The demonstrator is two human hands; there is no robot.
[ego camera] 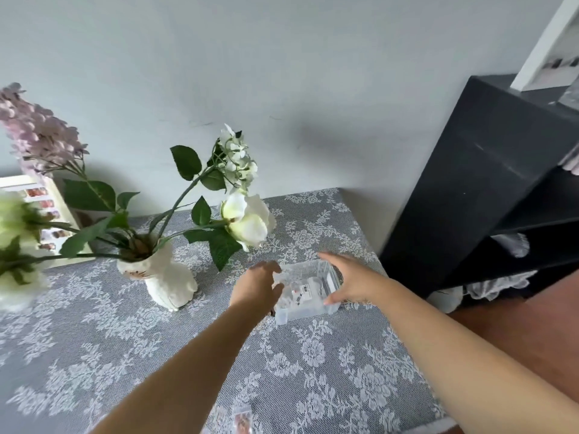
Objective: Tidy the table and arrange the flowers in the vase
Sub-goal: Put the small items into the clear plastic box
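The person leans over the table [329,386], which is covered in a grey lace cloth, and has both hands on a small clear plastic box [305,289] near its far right side. The left hand [255,288] presses against the box's left wall with fingers curled round its rim; the right hand [347,281] clasps the right wall, thumb low at the near corner and fingers spread over the far edge. So both are grasping the box, which looks to rest on the cloth (though I cannot tell for sure whether it is a touch lifted).

The white vase [166,283] stands to the left of the box, near but apart, already holding the flowers [247,220]: white roses, a pale green-white spray and a lilac stem [37,130] leaning out widely. One rose hangs just beyond the left hand.

To do this step well, I would say keep the box level with even pressure from both sides, since the clear walls look slick and small things lie inside. Moving it low and away from the drooping rose should avoid knocking the stems or tipping the vase.

Inside the box lies a white label with dark and red marks, too blurred to read. A small card [242,421] at the near edge of the table and a frame [40,202] behind the vase show pictures, no legible writing.
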